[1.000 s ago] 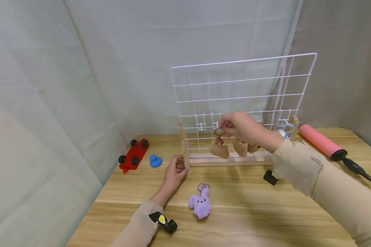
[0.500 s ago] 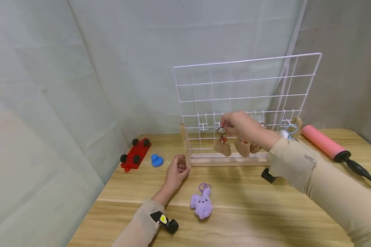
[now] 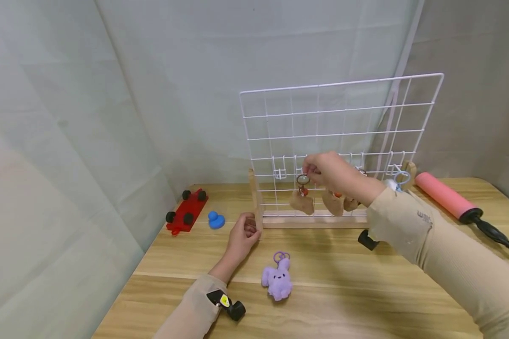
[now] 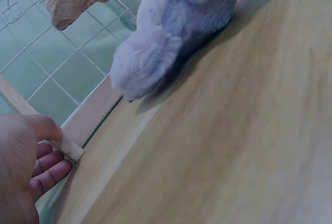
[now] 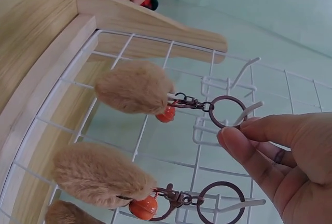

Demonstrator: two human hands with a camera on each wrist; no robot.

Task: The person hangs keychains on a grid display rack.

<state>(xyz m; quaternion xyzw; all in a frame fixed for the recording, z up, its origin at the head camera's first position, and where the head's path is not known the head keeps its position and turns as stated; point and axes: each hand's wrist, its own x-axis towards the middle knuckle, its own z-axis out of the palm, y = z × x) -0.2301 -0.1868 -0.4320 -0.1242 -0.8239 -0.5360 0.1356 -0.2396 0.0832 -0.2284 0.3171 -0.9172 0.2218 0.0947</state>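
My right hand (image 3: 332, 172) pinches the dark metal ring of a brown plush keychain (image 5: 135, 88) between thumb and index finger. In the right wrist view the tip of a white hook (image 5: 254, 108) overlaps that ring, and a small orange bell (image 5: 167, 114) hangs by the plush. A second brown plush keychain (image 5: 98, 175) hangs by its ring on the neighbouring hook. My left hand (image 3: 239, 235) holds the foot of the wooden side piece (image 3: 255, 197) of the white wire grid rack (image 3: 339, 136), thumb on the near side. A purple plush keychain (image 3: 277, 282) lies right of my left wrist.
A red toy car base with black wheels (image 3: 189, 210) and a blue knob-shaped piece (image 3: 216, 220) lie left of the rack. A pink pump (image 3: 445, 195) with a black nozzle lies on the right. Another keychain with a light blue ring (image 3: 402, 177) hangs at the rack's right end.
The pinched keychain's plush swings slightly right, then back left, while its ring stays near the hook. My left hand keeps its hold on the rack's side piece. The head view shifts a little.
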